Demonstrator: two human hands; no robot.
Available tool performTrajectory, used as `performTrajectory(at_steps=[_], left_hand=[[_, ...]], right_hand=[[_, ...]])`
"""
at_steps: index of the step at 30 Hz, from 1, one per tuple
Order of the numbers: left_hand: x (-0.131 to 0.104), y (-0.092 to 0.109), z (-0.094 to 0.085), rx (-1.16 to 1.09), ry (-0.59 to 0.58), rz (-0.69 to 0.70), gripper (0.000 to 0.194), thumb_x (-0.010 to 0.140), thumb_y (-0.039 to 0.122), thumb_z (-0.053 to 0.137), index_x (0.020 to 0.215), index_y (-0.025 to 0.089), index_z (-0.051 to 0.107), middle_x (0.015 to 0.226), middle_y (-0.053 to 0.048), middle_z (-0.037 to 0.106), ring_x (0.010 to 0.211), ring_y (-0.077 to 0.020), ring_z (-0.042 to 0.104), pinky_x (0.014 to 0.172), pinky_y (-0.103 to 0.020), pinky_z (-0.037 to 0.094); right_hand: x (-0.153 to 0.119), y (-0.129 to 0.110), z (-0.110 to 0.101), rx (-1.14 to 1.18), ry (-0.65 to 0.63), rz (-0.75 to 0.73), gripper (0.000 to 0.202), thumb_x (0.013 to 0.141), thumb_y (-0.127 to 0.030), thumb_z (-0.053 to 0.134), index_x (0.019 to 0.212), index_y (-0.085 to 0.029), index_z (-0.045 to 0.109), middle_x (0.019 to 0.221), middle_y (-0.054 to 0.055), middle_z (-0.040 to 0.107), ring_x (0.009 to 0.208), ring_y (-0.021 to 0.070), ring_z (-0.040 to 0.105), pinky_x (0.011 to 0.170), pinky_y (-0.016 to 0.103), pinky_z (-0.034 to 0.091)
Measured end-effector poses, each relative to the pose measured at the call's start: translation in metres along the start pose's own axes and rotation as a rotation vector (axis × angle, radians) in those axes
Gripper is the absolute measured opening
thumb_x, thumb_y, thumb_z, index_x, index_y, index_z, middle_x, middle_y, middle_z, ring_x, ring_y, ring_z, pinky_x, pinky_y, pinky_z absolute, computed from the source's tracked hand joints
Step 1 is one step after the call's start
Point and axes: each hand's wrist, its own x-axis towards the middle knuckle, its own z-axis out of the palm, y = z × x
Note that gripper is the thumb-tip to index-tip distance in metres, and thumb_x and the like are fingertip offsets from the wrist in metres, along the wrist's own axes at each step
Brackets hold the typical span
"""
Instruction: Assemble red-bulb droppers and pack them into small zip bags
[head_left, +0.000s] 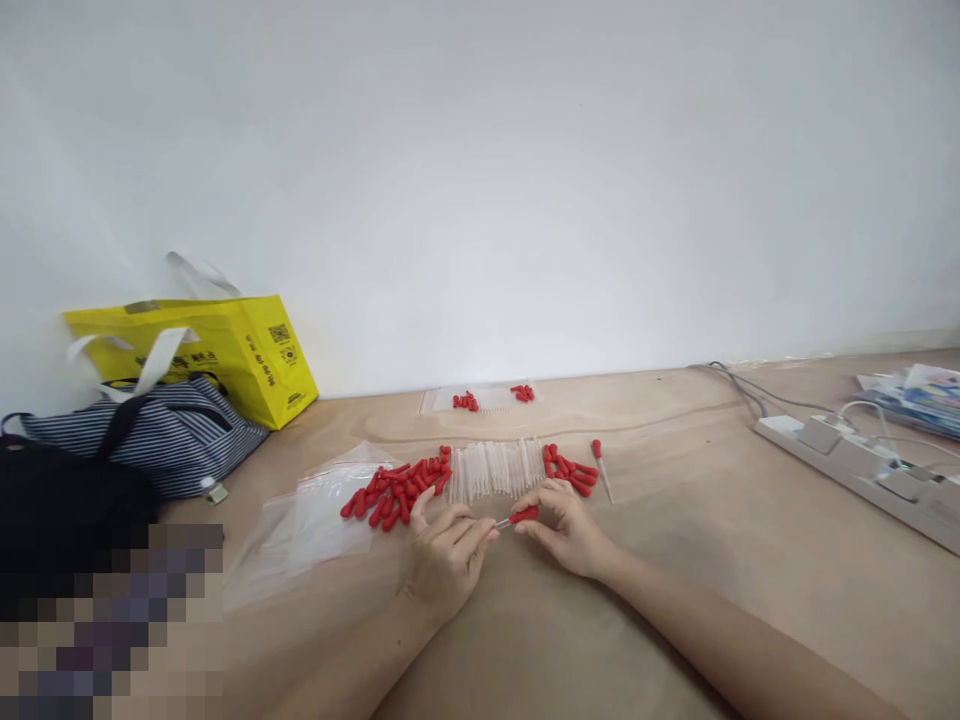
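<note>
Between my hands is a dropper with a red rubber bulb [524,514] and a thin clear glass tube [503,523]. My left hand [448,552] pinches the tube end, and my right hand [568,528] has its fingers closed on the bulb. Just beyond them lies a row of clear glass tubes [491,470]. Loose red bulbs [397,492] are heaped to the left of the row, and a smaller group of red bulbs [570,470] lies at its right end. One assembled dropper [598,450] rests apart, farther right.
Clear zip bags [330,510] lie flat at the left. Another bag [491,398] with red bulbs sits near the wall. A striped bag [187,430] and a yellow bag [277,375] stand far left. At the right are a power strip [862,475] with cables and some packets [922,395].
</note>
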Motion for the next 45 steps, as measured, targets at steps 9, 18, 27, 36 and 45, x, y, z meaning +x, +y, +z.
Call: performTrajectory(at_steps=[9,18,27,36,45], left_hand=[[0.002,0.000,-0.004,-0.082,-0.051,-0.028,0.017,0.080,0.025,0.049,0.090,0.020,0.061,0.067,0.002,0.068,0.072,-0.0162,0.061,0.097,-0.048,0.015],[0.002,-0.001,-0.003,-0.016,-0.255,-0.141,0.013,0.076,0.025,0.052,0.084,0.024,0.063,0.075,0.001,0.068,0.082,-0.0202,0.058,0.096,-0.052,0.014],[0.003,-0.001,-0.002,0.007,-0.291,-0.143,0.010,0.074,0.025,0.054,0.080,0.025,0.063,0.081,0.001,0.066,0.085,-0.0198,0.055,0.096,-0.051,0.015],[0.003,0.000,-0.002,-0.010,-0.279,-0.146,0.008,0.074,0.023,0.054,0.076,0.024,0.062,0.080,0.001,0.065,0.084,-0.0193,0.055,0.095,-0.051,0.015],[0.001,-0.003,0.000,-0.003,-0.303,-0.157,0.007,0.074,0.025,0.055,0.073,0.025,0.062,0.083,0.002,0.065,0.087,-0.0195,0.053,0.096,-0.051,0.014]], right_hand=[[0.016,0.002,0.008,0.507,0.202,0.243,0.035,0.075,-0.041,0.053,0.103,-0.021,0.043,0.074,0.000,0.054,0.071,0.0138,0.053,0.064,0.026,0.043],[0.042,0.068,-0.079,-0.353,0.221,0.582,0.033,0.075,-0.029,0.048,0.105,-0.017,0.047,0.067,-0.001,0.057,0.068,0.0144,0.055,0.062,0.024,0.037],[0.030,0.086,-0.070,-0.528,0.156,0.658,0.020,0.070,-0.038,0.057,0.073,-0.019,0.053,0.067,0.001,0.061,0.067,0.0152,0.055,0.057,0.023,0.029],[0.034,0.070,-0.077,-0.624,-0.059,0.597,0.023,0.068,-0.045,0.056,0.068,-0.022,0.061,0.077,0.001,0.065,0.074,0.0166,0.056,0.061,0.024,0.031],[0.036,0.067,-0.079,-0.619,-0.152,0.594,0.008,0.063,-0.021,0.056,0.067,-0.021,0.063,0.075,0.001,0.065,0.072,0.0161,0.056,0.061,0.023,0.034]])
